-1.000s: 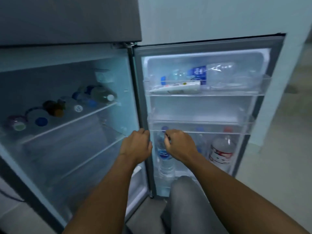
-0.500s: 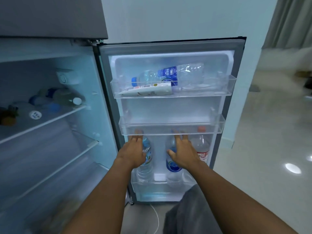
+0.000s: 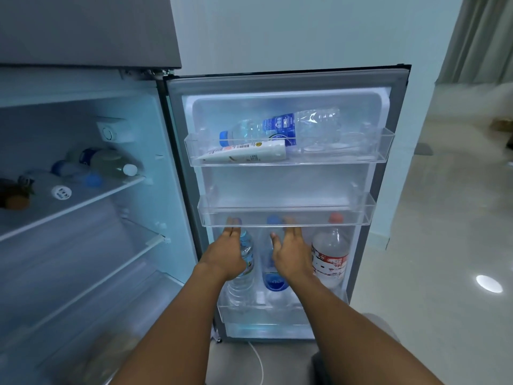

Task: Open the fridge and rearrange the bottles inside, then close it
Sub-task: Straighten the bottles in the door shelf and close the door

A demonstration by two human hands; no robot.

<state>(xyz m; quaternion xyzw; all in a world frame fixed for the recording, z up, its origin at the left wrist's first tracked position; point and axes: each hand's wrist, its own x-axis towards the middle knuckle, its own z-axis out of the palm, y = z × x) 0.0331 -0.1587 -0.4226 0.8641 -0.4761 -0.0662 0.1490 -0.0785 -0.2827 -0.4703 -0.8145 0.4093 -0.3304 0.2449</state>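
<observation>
The fridge door [image 3: 399, 112] stands wide open. In its lowest bin [image 3: 263, 314] stand three bottles: a left clear bottle [image 3: 248, 255], a middle bottle with a blue label [image 3: 275, 282] and a red-capped bottle [image 3: 330, 257]. My left hand [image 3: 224, 255] lies flat against the left bottle, fingers straight up. My right hand [image 3: 293, 255] is flat beside the middle bottle, partly covering it. Neither hand grips anything. In the top bin [image 3: 387, 145] lie a blue-capped bottle [image 3: 277, 126] and a white tube [image 3: 249, 154].
The middle door bin [image 3: 286, 218] holds nothing, and my fingertips reach just under it. Several bottles lie on the fridge's upper shelf [image 3: 83, 202] at left. A white cable [image 3: 258, 359] runs on the floor below the door. Tiled floor [image 3: 444, 245] extends right.
The view swung right from the fridge interior to the door. Both hands went from closed fists near the door edge to flat hands at the two left bottles in the lowest bin.
</observation>
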